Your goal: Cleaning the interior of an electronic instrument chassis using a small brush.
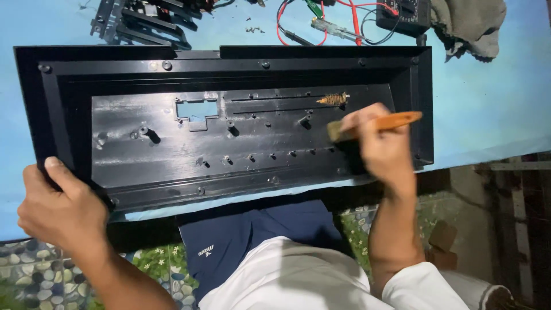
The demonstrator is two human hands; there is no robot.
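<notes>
Your left hand (60,209) gripped the lower left corner of a long black plastic panel (143,143) lying across the tabletop (488,115). Your right hand (379,143) clenched an orange-handled brush (376,125) over the panel's right end. The panel looked stiff, light, best held by its rim.

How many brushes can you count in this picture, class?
1. A single wooden-handled brush is held in the right hand, over the right end of the black plastic casing. Others may lie out of view.
</notes>
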